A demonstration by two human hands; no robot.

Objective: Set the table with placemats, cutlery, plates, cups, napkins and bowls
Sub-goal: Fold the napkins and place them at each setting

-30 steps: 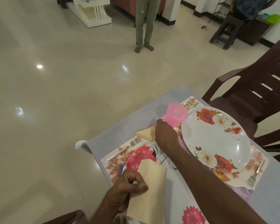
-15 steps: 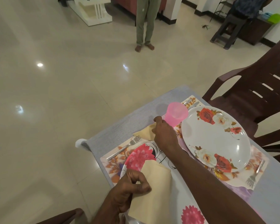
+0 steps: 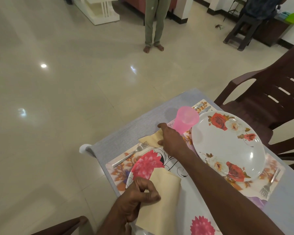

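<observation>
Both hands [image 3: 172, 141] on napkins [image 3: 152, 139]

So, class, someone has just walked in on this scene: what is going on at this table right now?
A person is setting a table. Their right hand reaches across and rests on a folded cream napkin lying beside the pink cup, between a fork and the rose-patterned plate. Their left hand pinches a second cream napkin over the nearer plate with pink flowers. Both plates sit on floral placemats.
</observation>
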